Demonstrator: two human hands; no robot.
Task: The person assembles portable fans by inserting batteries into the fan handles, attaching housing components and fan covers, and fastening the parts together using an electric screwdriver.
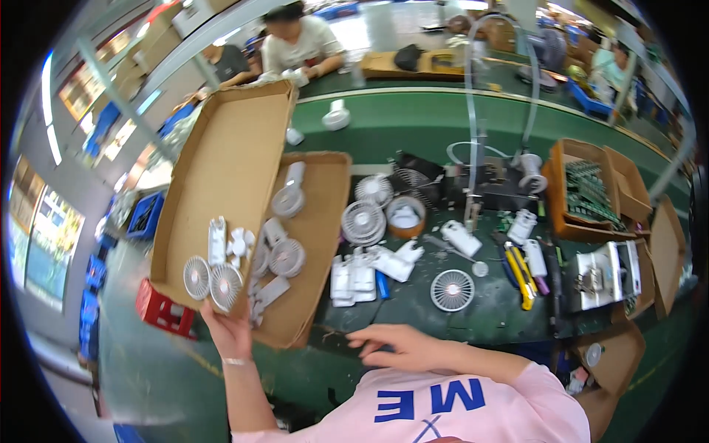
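Note:
At the left, my left hand (229, 331) grips the near edge of a shallow cardboard tray (225, 151); some of its fingers are hidden by the tray. Round white fan grilles (226, 286), a long white housing (217, 241) and a small white fan blade (241, 243) lie at the tray's near end. This tray overlaps a second cardboard tray (325, 214) holding several white handheld fan bodies (286, 257). My right hand (391, 345) is in front of my body by the bench's near edge, fingers stretched out and holding nothing.
White plastic housings (354, 279), stacked fan grilles (363, 223) and a single grille (452, 290) lie on the green bench. A yellow cutter (519, 277) is further right, near a box of circuit boards (591, 196). A co-worker (299, 48) sits across the conveyor (413, 111).

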